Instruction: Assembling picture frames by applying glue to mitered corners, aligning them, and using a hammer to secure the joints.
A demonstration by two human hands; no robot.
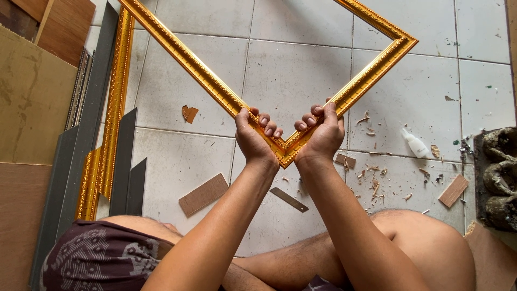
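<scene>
Nearest the camera, bare knees and a dark patterned cloth fill the bottom edge, forearms rising from them. Left hand and right hand sit close together, each closed round one arm of a gilded, bead-and-rope moulded picture frame, fingers curled over the top and thumbs underneath, squeezing the two mitred lengths together at the near corner. Frame hangs in the air over the floor, tipped like a diamond, far corner at upper right. Risk, as judged: the joint looks pressed by hand only, so uneven squeeze could let the mitre slip or open a gap; a loosened grip would drop the long arms and twist the corner apart; the gilt relief looks soft enough to dent under fingernails. Below the hands, on pale glazed floor tiles with dark grout, lie a flat brown board offcut, a narrow dark strip, curled wood shavings, another tan rectangular offcut. Small white squeeze bottle lies on its side just right of the shavings. Grey lumpy mass at far right, kind unclear. Left, spare gold moulding length and matte grey strips lie alongside brown boards.
</scene>
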